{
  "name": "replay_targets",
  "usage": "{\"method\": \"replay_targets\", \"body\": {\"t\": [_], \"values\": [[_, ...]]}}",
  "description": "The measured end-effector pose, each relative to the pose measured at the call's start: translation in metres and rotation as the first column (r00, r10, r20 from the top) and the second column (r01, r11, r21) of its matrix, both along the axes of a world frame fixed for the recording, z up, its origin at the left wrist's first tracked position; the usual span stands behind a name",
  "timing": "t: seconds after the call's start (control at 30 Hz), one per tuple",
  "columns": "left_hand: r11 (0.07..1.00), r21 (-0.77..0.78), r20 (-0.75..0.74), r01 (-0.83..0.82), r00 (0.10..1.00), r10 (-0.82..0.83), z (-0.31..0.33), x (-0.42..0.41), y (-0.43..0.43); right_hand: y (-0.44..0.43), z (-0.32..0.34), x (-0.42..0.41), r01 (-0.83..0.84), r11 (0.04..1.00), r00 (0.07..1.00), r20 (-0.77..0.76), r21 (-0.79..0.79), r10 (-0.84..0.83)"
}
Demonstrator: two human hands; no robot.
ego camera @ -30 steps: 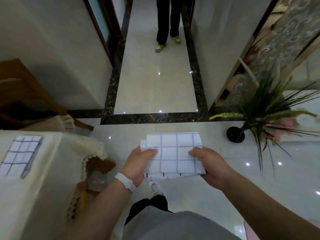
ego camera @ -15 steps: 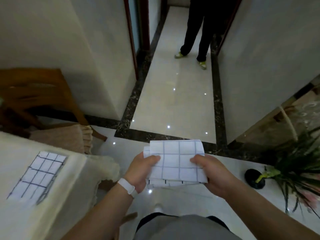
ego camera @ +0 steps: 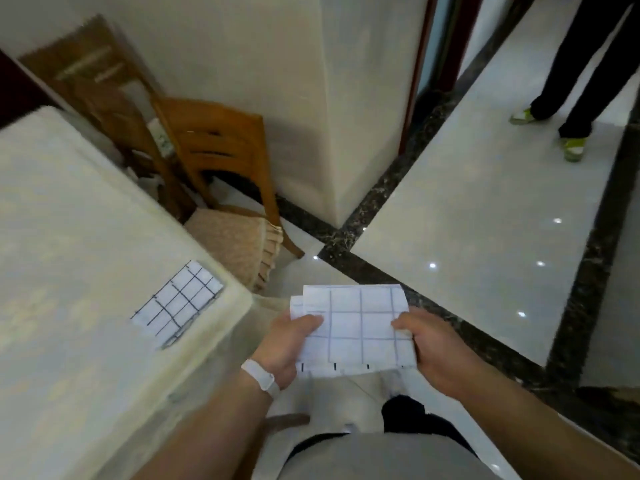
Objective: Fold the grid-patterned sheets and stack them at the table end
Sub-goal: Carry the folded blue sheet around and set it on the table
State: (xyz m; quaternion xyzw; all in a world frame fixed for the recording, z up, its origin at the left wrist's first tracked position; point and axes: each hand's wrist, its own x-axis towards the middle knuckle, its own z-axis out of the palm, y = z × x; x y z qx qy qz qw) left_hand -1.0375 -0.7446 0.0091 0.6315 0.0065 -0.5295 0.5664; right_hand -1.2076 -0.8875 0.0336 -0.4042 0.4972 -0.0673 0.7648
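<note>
I hold a folded white sheet with a dark grid (ego camera: 360, 327) in front of my waist, above the floor. My left hand (ego camera: 289, 344) grips its left edge with the thumb on top. My right hand (ego camera: 429, 344) grips its right edge the same way. Another folded grid sheet (ego camera: 178, 303) lies flat near the corner of the table (ego camera: 69, 271), which carries a cream cloth. That sheet is left of my hands and apart from them.
Two wooden chairs (ego camera: 221, 157) stand behind the table's end, one with a beige cushion (ego camera: 239, 244). A white wall corner (ego camera: 332, 133) rises beyond. A person's legs (ego camera: 581, 64) stand on the glossy floor at the upper right.
The view has swung left, so the table and its folded sheet now sit closer and more central. My hands keep the same grip on the folded sheet.
</note>
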Motion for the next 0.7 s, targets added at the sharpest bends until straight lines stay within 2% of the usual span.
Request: {"method": "replay_targets", "body": {"t": [0.1, 0.27, 0.4, 0.57, 0.7], "values": [[0.992, 0.050, -0.033, -0.113, 0.993, 0.115, 0.003, 0.009, -0.015, -0.033, 0.000, 0.023, -0.148, 0.989, 0.988, 0.030, -0.009, 0.148], [0.972, 0.057, 0.014, -0.229, 0.973, 0.229, 0.009, 0.024, -0.047, -0.083, -0.003, 0.062, -0.318, 0.946, 0.948, -0.022, -0.056, 0.318], [0.934, 0.059, 0.078, -0.353, 0.934, 0.348, 0.022, 0.033, -0.057, -0.109, -0.005, 0.093, -0.462, 0.875, 0.886, -0.038, -0.144, 0.462], [0.837, 0.099, 0.174, -0.538, 0.838, 0.517, 0.031, 0.044, -0.038, -0.107, -0.003, 0.136, -0.618, 0.774, 0.783, -0.017, -0.135, 0.622], [0.760, 0.117, 0.192, -0.639, 0.766, 0.614, 0.033, 0.052, -0.015, -0.091, -0.009, 0.171, -0.704, 0.701, 0.705, 0.009, -0.119, 0.709]]}}
